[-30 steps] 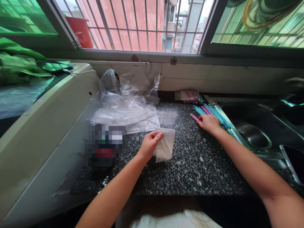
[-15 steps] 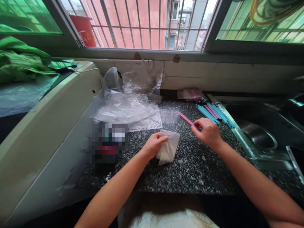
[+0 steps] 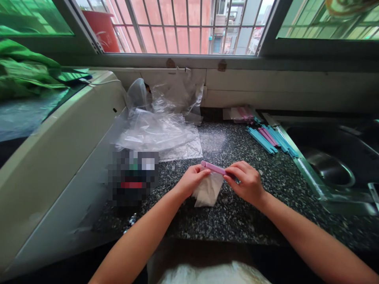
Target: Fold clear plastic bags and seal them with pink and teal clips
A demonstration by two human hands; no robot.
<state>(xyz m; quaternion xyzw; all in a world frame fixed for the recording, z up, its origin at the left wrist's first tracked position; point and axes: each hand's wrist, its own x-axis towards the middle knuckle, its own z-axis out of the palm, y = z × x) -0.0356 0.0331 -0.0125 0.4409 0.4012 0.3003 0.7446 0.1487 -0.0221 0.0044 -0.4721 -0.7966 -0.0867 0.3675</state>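
Observation:
My left hand (image 3: pixel 192 180) pinches the upper left edge of a small clear plastic bag (image 3: pixel 209 190), which hangs over the speckled dark counter. Across the top edge of that bag lies a pink clip (image 3: pixel 213 167). The fingers of my right hand (image 3: pixel 245 182) are closed on the clip's right end, while its left end sits by my left thumb. Whether the clip is closed round the bag cannot be made out. Further back on the right are blue clips (image 3: pixel 261 141) and pink clips (image 3: pixel 268 136) in a loose pile.
Clear plastic bags (image 3: pixel 158 132) are heaped at the back left. A blurred-out dark object (image 3: pixel 133 179) stands in front of them, beside a white appliance (image 3: pixel 68 130). At the right is a metal sink (image 3: pixel 328 165); a packet of clips (image 3: pixel 239 113) lies by the back wall.
My right hand has moved left and slightly down with the pink clip, bringing it to the top of the small bag. My left hand still holds the bag in nearly the same place.

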